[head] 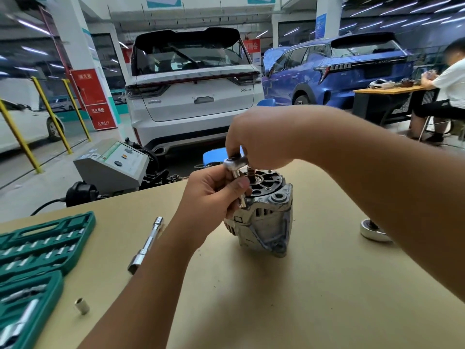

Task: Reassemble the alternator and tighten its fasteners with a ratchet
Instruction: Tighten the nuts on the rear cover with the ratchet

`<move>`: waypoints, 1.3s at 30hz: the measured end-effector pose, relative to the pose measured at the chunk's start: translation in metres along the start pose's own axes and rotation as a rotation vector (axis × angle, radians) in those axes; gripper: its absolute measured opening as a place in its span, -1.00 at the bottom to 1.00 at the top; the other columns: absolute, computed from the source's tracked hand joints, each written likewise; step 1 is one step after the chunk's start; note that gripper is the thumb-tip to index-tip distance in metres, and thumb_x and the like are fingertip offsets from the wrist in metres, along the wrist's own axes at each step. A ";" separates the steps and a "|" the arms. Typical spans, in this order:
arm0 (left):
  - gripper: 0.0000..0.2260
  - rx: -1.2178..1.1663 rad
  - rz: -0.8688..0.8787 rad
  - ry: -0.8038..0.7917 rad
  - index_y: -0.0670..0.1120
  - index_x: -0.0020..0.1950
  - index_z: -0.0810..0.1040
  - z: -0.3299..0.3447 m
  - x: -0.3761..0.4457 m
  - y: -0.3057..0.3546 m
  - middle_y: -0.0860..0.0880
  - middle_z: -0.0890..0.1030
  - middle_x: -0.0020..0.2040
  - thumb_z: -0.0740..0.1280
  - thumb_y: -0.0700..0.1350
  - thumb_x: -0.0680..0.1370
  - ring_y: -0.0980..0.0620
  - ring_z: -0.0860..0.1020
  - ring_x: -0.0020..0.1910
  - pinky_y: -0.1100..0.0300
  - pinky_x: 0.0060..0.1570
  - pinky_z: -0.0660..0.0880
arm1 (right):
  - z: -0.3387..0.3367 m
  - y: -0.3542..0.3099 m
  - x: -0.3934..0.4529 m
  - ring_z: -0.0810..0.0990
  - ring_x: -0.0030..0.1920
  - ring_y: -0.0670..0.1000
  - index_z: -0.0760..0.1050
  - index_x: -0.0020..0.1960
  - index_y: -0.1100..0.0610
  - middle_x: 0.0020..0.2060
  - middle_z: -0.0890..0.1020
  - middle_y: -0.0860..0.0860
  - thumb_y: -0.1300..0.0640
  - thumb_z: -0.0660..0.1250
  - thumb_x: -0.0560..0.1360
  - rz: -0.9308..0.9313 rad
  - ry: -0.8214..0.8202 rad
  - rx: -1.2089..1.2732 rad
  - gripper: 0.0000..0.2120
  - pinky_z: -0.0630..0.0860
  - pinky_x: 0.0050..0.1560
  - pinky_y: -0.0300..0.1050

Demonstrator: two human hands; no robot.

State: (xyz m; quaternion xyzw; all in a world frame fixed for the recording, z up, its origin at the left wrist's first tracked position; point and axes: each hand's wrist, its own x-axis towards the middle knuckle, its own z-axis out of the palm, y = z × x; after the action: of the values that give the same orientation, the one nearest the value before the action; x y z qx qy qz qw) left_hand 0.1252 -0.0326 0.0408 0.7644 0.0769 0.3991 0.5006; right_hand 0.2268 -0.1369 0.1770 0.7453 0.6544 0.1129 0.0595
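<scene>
Both hands' fingers (239, 183) around ratchet (235, 170) (upright).

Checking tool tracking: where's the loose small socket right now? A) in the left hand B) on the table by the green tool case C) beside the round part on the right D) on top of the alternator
B: the small socket lies on the table, just right of the green tool case, apart from both hands.

1. Car repair workshop or training garage: a white SUV (193, 89) and a glossy blue SUV (334, 71) are standing parked indoors.
2. Yellow steel barriers (50, 114) are lining a bay.
3. A green plastic socket-set case (37, 250) is lying open on a tan workbench (276, 298).
</scene>
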 end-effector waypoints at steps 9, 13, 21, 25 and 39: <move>-0.90 0.027 -0.005 0.010 -0.14 -0.02 0.66 0.006 -0.001 0.006 -0.41 0.59 -0.17 0.35 -0.27 0.63 -0.02 0.39 -0.41 0.20 -0.46 0.34 | -0.001 0.001 0.001 0.67 -0.11 0.05 0.58 0.24 0.08 -0.03 0.66 0.04 0.26 0.42 0.50 0.050 -0.015 0.029 -0.67 0.51 -0.35 -0.19; -0.95 0.058 0.038 0.028 -0.18 -0.05 0.66 0.007 -0.001 0.003 -0.40 0.55 -0.23 0.42 -0.25 0.59 -0.09 0.36 -0.42 0.20 -0.43 0.33 | 0.005 0.000 0.001 0.65 -0.08 0.06 0.53 0.25 0.06 0.03 0.61 0.04 0.16 0.39 0.49 0.026 0.004 0.023 -0.67 0.50 -0.34 -0.19; -0.88 -0.025 0.012 0.067 -0.11 0.02 0.70 0.002 -0.002 -0.003 -0.24 0.65 -0.21 0.41 -0.10 0.57 0.08 0.42 -0.41 0.30 -0.42 0.37 | 0.012 0.012 0.008 0.67 -0.19 0.04 0.61 0.14 0.09 -0.10 0.67 0.06 0.04 0.45 0.52 0.077 -0.004 0.099 -0.76 0.53 -0.41 -0.15; -0.77 0.041 0.045 0.094 -0.20 0.05 0.69 -0.002 -0.003 -0.005 -0.24 0.66 -0.21 0.41 -0.06 0.54 0.17 0.48 -0.41 0.35 -0.37 0.40 | 0.013 0.018 0.009 0.59 -0.51 -0.03 0.62 0.07 0.14 -0.41 0.69 0.04 0.03 0.45 0.54 0.060 -0.090 0.321 -0.80 0.51 -0.50 -0.22; -0.96 0.159 -0.144 0.045 0.04 -0.08 0.69 -0.020 -0.003 -0.012 -0.08 0.60 -0.18 0.48 -0.03 0.56 0.16 0.52 -0.32 0.35 -0.36 0.45 | 0.019 0.050 -0.006 0.40 -0.44 -0.01 0.64 -0.11 0.07 -0.36 0.51 0.04 -0.04 0.48 0.51 0.214 0.291 0.814 -0.82 0.35 -0.52 -0.19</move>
State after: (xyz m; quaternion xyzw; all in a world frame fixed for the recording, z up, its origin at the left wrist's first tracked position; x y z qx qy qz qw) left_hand 0.1124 -0.0141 0.0323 0.7851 0.1744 0.3717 0.4637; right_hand 0.2793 -0.1483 0.1699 0.7477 0.5664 -0.0447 -0.3437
